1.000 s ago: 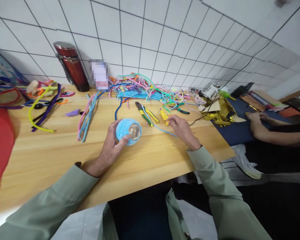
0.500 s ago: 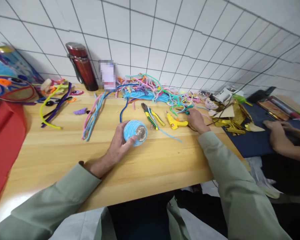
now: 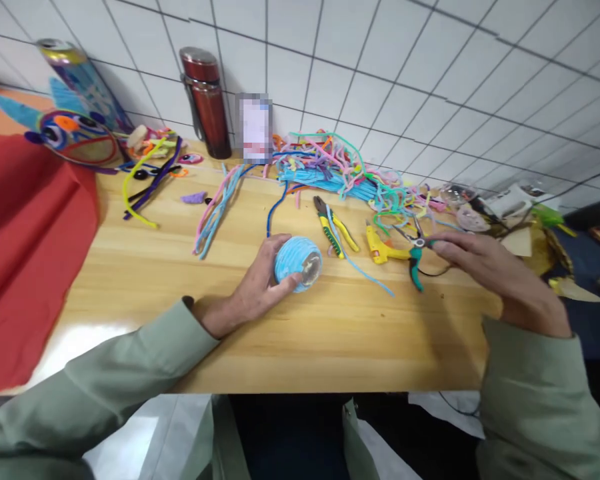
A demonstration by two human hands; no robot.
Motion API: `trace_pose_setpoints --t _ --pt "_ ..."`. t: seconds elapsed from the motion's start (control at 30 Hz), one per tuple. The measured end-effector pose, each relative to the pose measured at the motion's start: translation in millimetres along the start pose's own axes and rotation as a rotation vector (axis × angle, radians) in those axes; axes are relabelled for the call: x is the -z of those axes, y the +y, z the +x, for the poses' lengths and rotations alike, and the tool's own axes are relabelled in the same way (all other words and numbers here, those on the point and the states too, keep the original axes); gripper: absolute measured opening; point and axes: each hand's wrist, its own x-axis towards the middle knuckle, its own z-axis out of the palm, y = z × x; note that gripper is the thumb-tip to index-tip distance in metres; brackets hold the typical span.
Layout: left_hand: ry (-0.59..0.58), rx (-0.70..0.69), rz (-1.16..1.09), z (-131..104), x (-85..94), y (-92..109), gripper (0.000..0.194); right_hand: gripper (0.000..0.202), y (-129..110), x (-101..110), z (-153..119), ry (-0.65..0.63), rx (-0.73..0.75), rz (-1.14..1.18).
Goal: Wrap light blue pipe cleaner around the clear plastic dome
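My left hand [image 3: 263, 283] is wrapped round a ball [image 3: 295, 261] covered in light-blue pipe cleaner, its thumb beside a bare, clear-looking round patch. My right hand [image 3: 485, 263] grips one handle of teal-handled pliers [image 3: 417, 248], whose slim jaws stand apart and point up and left. Their other handle hangs free below. Just left of them lies a yellow glue gun [image 3: 380, 247]. Between the two hands rest yellow-and-green cutting pliers [image 3: 330, 227], with a loose light-blue pipe cleaner [image 3: 363, 269] across them.
A tangled heap of coloured pipe cleaners [image 3: 330, 177] lies along the tiled wall. Further left stand a red thermos [image 3: 207, 107], a phone [image 3: 255, 127], a drink can [image 3: 83, 80] and a decorated face [image 3: 80, 137] near red cloth [image 3: 35, 260]. Gold foil [image 3: 555, 250] lies at right.
My right hand has drawn the teal-handled pliers out from the pile's edge, toward me. The view has turned right. My left hand still holds the ball.
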Motion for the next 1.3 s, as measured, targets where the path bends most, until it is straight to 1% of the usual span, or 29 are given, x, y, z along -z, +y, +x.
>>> trace_pose_setpoints --t 0.07,0.1,0.2,0.27,0.37,0.5,0.63,0.77,1.07,1.3 --pt "0.021 -0.03 0.008 0.3 0.3 -2.4 0.063 0.048 -30.4 -27.5 -9.8 -0.062 0.065 0.24" --pt "0.03 -0.029 0.014 0.2 0.1 -4.3 0.064 0.048 -46.9 -42.9 -12.5 -0.06 0.107 0.316" --pt "0.061 -0.023 0.031 -0.4 -1.1 -9.9 0.068 0.036 -89.9 -83.7 -13.2 -0.141 0.269 0.408" --pt "0.079 -0.037 0.04 -0.4 -1.7 -11.6 0.07 0.034 -105.0 -101.8 -10.7 -0.172 0.321 0.444" --pt "0.073 -0.078 0.066 0.7 -0.8 -10.3 0.068 0.033 -107.0 -117.6 -8.8 -0.167 0.337 0.473" --pt "0.068 -0.083 0.079 1.7 1.4 -7.1 0.063 0.03 -98.0 -129.1 -10.5 -0.163 0.358 0.46" --pt "0.077 -0.081 0.069 0.1 0.7 -6.2 0.064 0.033 -96.8 -135.3 -13.1 -0.167 0.379 0.417" --pt "0.062 -0.054 0.062 -1.5 -0.5 -5.0 0.061 0.033 -99.3 -137.0 -15.1 -0.159 0.394 0.387" --pt "0.041 -0.019 0.049 -0.8 0.3 -0.5 0.058 0.024 -104.1 -140.3 -14.7 -0.146 0.396 0.387" --pt "0.033 -0.036 0.06 -0.6 2.7 -0.6 0.06 0.026 -105.7 -142.0 -14.3 -0.13 0.41 0.382"
